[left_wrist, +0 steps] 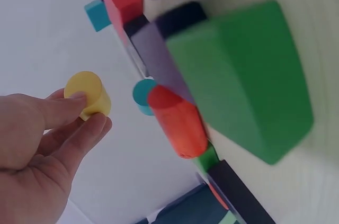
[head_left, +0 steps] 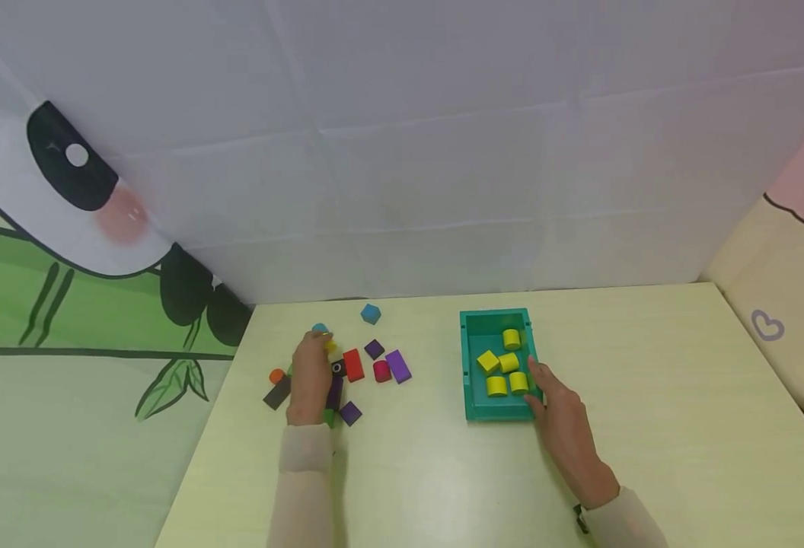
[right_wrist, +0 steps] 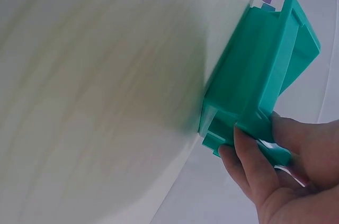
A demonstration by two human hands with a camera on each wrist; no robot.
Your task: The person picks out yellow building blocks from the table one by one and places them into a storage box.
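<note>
My left hand pinches a yellow cylinder block between thumb and fingers, raised above the loose blocks on the left side of the table. In the head view the hand partly hides that cylinder. A teal plastic bin sits right of the table's middle, with several yellow blocks inside it. My right hand grips the bin's right wall near the front corner, the thumb and fingers on either side of the rim, as the right wrist view shows.
Scattered around the left hand are a red block, a purple block, a crimson cylinder, an orange cylinder, a blue block and a large green block. A white sheet hangs behind the table.
</note>
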